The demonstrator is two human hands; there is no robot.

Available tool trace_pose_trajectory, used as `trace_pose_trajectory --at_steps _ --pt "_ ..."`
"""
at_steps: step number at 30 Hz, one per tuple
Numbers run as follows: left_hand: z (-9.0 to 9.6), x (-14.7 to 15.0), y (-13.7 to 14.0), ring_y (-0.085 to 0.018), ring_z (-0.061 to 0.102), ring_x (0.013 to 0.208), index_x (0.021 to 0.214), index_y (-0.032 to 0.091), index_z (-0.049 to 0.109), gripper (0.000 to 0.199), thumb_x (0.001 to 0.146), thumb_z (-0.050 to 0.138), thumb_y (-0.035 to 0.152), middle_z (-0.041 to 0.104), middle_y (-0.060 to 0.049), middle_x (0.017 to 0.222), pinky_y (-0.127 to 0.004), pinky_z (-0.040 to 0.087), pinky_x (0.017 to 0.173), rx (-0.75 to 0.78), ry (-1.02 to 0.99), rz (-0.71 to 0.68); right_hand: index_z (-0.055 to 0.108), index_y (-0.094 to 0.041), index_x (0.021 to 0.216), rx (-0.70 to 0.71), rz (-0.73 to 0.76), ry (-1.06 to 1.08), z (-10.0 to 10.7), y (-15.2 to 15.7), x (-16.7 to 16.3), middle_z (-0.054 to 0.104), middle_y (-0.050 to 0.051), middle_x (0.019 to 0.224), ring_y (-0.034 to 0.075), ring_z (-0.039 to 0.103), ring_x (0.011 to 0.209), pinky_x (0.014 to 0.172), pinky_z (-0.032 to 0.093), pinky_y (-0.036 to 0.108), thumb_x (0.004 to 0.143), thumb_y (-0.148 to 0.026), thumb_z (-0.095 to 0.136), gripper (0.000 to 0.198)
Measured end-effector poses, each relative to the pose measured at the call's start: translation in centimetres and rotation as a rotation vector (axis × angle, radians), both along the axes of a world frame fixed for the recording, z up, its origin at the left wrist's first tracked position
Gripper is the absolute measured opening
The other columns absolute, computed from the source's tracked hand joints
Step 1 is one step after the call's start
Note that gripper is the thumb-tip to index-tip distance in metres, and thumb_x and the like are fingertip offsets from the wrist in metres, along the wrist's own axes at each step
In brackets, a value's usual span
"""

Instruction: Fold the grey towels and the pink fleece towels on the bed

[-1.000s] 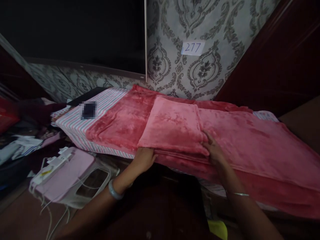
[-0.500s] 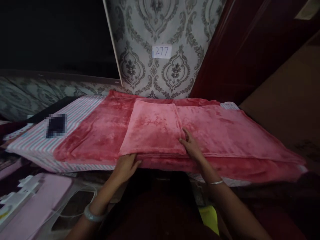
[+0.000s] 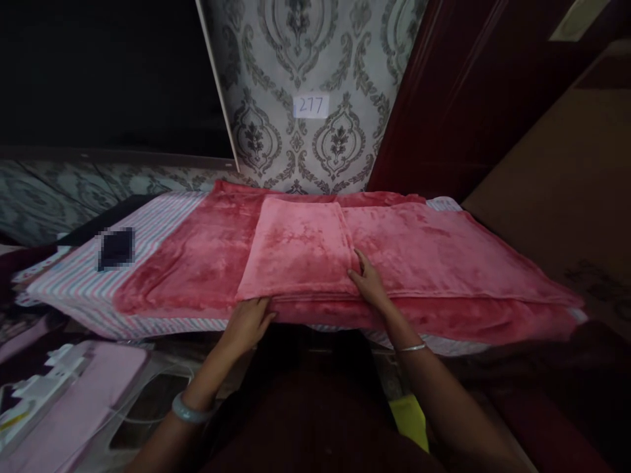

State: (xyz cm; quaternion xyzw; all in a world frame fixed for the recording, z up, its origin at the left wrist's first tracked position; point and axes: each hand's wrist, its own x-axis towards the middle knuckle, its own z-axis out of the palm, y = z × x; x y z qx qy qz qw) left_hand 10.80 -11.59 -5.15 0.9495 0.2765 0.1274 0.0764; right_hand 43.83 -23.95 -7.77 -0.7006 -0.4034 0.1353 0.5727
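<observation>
A plush pinkish-red blanket (image 3: 453,249) lies spread along a narrow surface, with a squarish folded section (image 3: 300,243) stacked near its middle. My left hand (image 3: 249,323) is closed on the near left corner of that section; its fingertips are partly hidden at the edge and the thumb points right. At the right side of the folded section, my right hand (image 3: 369,279) grips the layered edge between thumb and fingers. The stacked layers show along the near edge between both hands.
Under the blanket is a striped cloth (image 3: 73,282), with a dark pixelated object (image 3: 117,249) on its left part. Behind stand a large black screen (image 3: 108,79) and a patterned wall bearing a paper marked 277 (image 3: 311,105). A white power strip (image 3: 44,387) lies at lower left.
The view has shifted slightly, so the scene sits a little differently in the frame. Both hands keep their places at the folded section, which looks the same.
</observation>
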Motion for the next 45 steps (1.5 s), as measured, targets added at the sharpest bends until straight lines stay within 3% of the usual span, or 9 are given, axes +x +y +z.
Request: trace_pose_trajectory --at_steps 5,11,16,21,24,27,33,39,45 --pt "1.1 -1.6 -0.5 -0.029 0.069 0.111 0.126 0.021 0.067 0.037 0.093 0.055 0.033 0.072 -0.012 0.121 -0.044 0.057 0.096 -0.003 -0.261 -0.069 0.046 -0.019 0.15 0.054 -0.007 -0.034 -0.9 0.4 -0.3 0.052 0.012 0.15 0.028 0.047 0.139 0.119 0.034 0.047 0.079 -0.039 0.064 0.076" --pt "3.7 -2.5 1.7 -0.023 0.074 0.09 0.102 0.023 0.076 0.042 0.091 0.051 0.055 0.079 -0.005 0.098 -0.032 0.061 0.076 -0.353 -0.526 0.09 0.041 -0.018 0.153 0.054 0.069 0.068 -0.5 1.1 0.8 0.051 0.012 0.151 0.029 0.049 0.138 0.115 0.041 0.047 0.075 -0.037 0.067 0.085" --pt "6.0 0.8 6.7 -0.026 0.072 0.089 0.105 0.019 0.073 0.053 0.082 0.055 0.063 0.077 -0.008 0.094 -0.039 0.06 0.084 -0.341 -0.655 0.286 0.045 -0.02 0.152 -0.063 0.053 0.044 1.1 1.1 2.4 0.061 0.012 0.14 0.03 0.061 0.121 0.104 0.051 0.046 0.075 -0.034 0.068 0.081" --pt "7.4 5.9 11.7 -0.029 0.067 0.11 0.123 0.017 0.067 0.064 0.082 0.055 0.064 0.073 -0.014 0.118 -0.045 0.054 0.099 -0.385 -0.622 0.244 0.042 -0.013 0.153 -0.207 0.004 0.023 2.8 2.8 4.2 0.071 0.012 0.115 0.026 0.069 0.098 0.087 0.057 0.04 0.08 -0.034 0.063 0.079" --pt "7.0 8.6 14.3 -0.028 0.058 0.129 0.134 0.016 0.06 0.066 0.086 0.053 0.061 0.064 -0.015 0.137 -0.045 0.047 0.11 -0.427 -0.583 0.187 0.04 -0.012 0.153 -0.296 -0.053 -0.012 3.9 5.2 5.4 0.073 0.008 0.096 0.022 0.069 0.082 0.076 0.057 0.035 0.083 -0.032 0.059 0.075" --pt "6.3 10.8 16.9 -0.029 0.048 0.14 0.137 0.017 0.058 0.066 0.085 0.057 0.057 0.056 -0.015 0.147 -0.044 0.04 0.117 -0.463 -0.481 0.184 0.043 -0.016 0.151 -0.314 -0.083 -0.045 4.8 8.0 6.7 0.073 0.008 0.105 0.021 0.07 0.089 0.08 0.055 0.032 0.084 -0.031 0.061 0.071" --pt "4.4 12.6 21.2 -0.028 0.056 0.133 0.136 0.015 0.06 0.053 0.089 0.052 0.036 0.063 -0.013 0.14 -0.044 0.041 0.116 -0.479 -0.468 0.259 0.047 -0.018 0.149 -0.377 -0.133 -0.101 5.6 13.1 9.3 0.074 0.011 0.107 0.024 0.071 0.094 0.086 0.055 0.035 0.085 -0.029 0.06 0.066" --pt "2.2 12.3 22.1 -0.029 0.061 0.128 0.142 0.015 0.055 0.056 0.088 0.058 0.031 0.063 -0.013 0.141 -0.044 0.047 0.112 -0.485 -0.502 0.33 0.051 -0.021 0.145 -0.387 -0.155 -0.17 5.6 17.3 10.3 0.072 0.01 0.12 0.025 0.07 0.102 0.091 0.055 0.035 0.081 -0.025 0.061 0.065" --pt "0.7 12.3 21.8 -0.026 0.056 0.133 0.14 0.017 0.056 0.055 0.086 0.059 0.023 0.06 -0.011 0.143 -0.043 0.041 0.117 -0.51 -0.676 0.324 0.052 -0.018 0.143 -0.404 -0.213 -0.256 4.9 18.2 10.1 0.064 0.015 0.132 0.03 0.061 0.121 0.106 0.045 0.044 0.075 -0.015 0.061 0.069"
